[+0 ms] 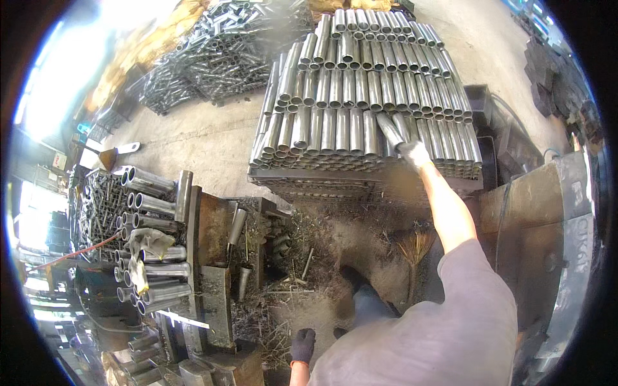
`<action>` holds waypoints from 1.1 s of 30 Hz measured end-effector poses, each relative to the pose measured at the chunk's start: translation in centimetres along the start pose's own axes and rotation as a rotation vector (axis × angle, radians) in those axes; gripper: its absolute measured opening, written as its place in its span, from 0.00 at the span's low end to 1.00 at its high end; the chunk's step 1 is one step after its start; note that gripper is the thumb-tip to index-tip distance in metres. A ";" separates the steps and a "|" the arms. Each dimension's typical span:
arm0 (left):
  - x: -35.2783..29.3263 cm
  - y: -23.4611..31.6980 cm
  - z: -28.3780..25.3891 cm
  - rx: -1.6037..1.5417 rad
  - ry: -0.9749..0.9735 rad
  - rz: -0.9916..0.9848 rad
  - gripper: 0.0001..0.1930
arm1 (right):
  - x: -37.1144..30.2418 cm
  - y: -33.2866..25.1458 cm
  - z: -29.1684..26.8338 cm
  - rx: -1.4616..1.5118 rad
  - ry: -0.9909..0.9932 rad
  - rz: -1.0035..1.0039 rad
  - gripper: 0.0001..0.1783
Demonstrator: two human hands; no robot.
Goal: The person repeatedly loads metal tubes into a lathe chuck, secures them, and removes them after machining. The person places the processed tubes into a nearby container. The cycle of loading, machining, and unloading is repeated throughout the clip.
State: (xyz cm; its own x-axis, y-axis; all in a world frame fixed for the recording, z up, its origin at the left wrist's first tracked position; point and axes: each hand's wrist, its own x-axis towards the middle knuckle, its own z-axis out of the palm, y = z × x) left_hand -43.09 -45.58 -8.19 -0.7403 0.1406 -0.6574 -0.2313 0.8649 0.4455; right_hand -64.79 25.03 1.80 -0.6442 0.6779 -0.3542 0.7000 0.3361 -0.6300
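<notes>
My right hand (415,154), in a pale glove, stretches out to a large stack of steel tubes (356,130). Its fingers close round the near end of one tube (389,130), which lies tilted out of line with its row. Low in the view hangs my left hand (302,345) in a dark glove, fingers curled in and nothing visible in them. The stack rises in several tiers, open tube ends facing me, on a dark metal base (290,174).
At left, more tubes (164,270) lie on a bench with a crumpled rag (151,243) on top. A heap of small tube pieces (212,61) is at the back left. A broom (413,251) stands beside me; metal shavings litter the floor. A metal panel (534,219) is at right.
</notes>
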 end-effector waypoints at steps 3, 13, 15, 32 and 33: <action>-0.1 0.0 0.8 -0.243 0.034 0.146 0.22 | -6.6 2.7 0.0 0.922 -0.018 0.151 0.20; -3.2 7.1 -2.1 -1.392 -0.633 0.028 0.29 | -33.4 5.9 18.9 0.961 -1.286 0.174 0.35; -7.9 7.7 -3.4 -1.727 -0.465 0.007 0.31 | -39.0 3.1 24.5 0.471 -1.325 -0.122 0.31; -43.9 -25.7 -7.2 -1.359 1.227 0.066 0.10 | -80.9 -15.2 34.4 -0.294 -1.670 -1.210 0.36; -44.2 -26.8 -9.1 -1.297 1.267 0.026 0.08 | -82.5 -16.2 35.2 -0.216 -1.712 -1.227 0.35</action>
State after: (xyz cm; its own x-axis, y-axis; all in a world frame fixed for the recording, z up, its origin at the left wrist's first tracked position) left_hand -9.88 -79.37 14.41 -0.5876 -0.8017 -0.1095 -0.0459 -0.1020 0.9937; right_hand -33.83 -59.29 16.91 -0.1744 -0.9764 -0.1277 -0.2603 0.1708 -0.9503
